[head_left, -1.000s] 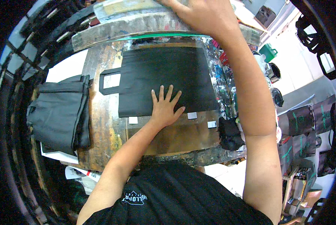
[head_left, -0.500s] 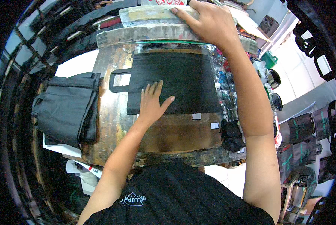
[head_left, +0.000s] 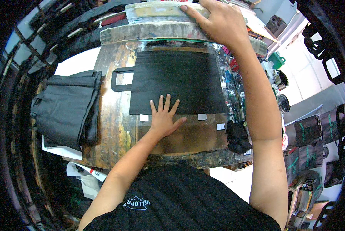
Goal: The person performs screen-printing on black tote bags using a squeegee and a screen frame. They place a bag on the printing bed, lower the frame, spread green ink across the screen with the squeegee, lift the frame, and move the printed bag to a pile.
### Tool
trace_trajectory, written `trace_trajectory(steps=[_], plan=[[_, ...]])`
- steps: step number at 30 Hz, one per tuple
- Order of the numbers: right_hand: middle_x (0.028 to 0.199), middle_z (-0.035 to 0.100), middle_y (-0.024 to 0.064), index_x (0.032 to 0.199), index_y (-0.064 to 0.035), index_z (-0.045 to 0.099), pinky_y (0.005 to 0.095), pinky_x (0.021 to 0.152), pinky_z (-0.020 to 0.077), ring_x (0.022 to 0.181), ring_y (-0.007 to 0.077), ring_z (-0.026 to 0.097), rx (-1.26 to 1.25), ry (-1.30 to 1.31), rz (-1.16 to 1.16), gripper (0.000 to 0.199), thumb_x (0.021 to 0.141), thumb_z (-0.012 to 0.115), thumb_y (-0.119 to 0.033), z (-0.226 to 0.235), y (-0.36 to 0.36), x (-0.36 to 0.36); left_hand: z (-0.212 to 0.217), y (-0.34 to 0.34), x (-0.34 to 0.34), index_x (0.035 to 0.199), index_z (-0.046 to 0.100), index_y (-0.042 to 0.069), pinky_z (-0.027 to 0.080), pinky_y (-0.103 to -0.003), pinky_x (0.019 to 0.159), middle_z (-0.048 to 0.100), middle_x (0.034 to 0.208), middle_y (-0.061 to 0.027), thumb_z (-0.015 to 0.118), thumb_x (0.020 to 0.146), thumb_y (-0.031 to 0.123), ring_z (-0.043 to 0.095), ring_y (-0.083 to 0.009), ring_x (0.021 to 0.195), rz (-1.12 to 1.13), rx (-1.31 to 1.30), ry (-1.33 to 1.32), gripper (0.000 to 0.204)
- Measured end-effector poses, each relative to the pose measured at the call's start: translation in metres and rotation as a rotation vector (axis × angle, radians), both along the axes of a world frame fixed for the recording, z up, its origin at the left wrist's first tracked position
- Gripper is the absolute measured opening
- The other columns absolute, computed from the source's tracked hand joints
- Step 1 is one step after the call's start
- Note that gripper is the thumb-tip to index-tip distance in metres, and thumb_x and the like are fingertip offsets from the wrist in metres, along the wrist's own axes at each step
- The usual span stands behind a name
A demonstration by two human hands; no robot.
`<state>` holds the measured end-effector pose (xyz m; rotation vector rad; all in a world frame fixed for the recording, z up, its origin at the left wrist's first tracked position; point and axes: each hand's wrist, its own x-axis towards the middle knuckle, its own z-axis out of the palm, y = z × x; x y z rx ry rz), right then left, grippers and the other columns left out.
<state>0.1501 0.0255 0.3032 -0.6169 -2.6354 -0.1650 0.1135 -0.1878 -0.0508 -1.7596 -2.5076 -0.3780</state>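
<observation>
A black fabric bag (head_left: 180, 79) with a loop handle lies flat on a paint-stained wooden board (head_left: 115, 127). My left hand (head_left: 164, 117) rests palm down, fingers spread, on the bag's near edge. My right hand (head_left: 220, 23) grips the near rail of a raised printing screen frame (head_left: 157, 30) above the bag's far edge. Small white tape tabs (head_left: 201, 116) sit on the board just in front of the bag.
A stack of folded black bags (head_left: 68, 107) lies left of the board. A crumpled black rag (head_left: 238, 136) sits at the board's right front corner. Paint pots (head_left: 282, 79) and more black bags (head_left: 311, 134) stand to the right.
My left hand has slid toward me to the bag's near edge. The screen frame under my right hand sits closer to me and lower in view than before.
</observation>
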Motion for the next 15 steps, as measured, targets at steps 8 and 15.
trace_trajectory(steps=[8,15], plan=[[0.08,0.069,0.0187,0.088,-0.0048,0.069,0.0521,0.079,0.0477,0.08,0.0384,0.069,0.305,0.34,0.186,0.062,0.098,0.058,-0.064,-0.05,0.004,0.015,0.146,-0.024,-0.081,0.158,0.036,-0.003,0.056,-0.033,0.084,0.071,0.114,-0.0112,0.093,0.082,0.027,0.068,-0.0198,0.095,0.244,0.927,-1.036,0.1],[0.092,0.062,0.0126,0.103,-0.007,0.065,0.0484,0.087,0.0396,0.097,0.0329,0.062,0.148,0.156,0.144,0.049,0.091,0.072,-0.054,-0.122,-0.056,0.073,0.159,-0.067,-0.071,0.134,0.062,-0.001,0.055,-0.033,0.096,0.075,0.114,-0.0092,0.099,0.069,0.016,0.07,-0.0181,0.104,0.292,0.826,-1.012,0.076]])
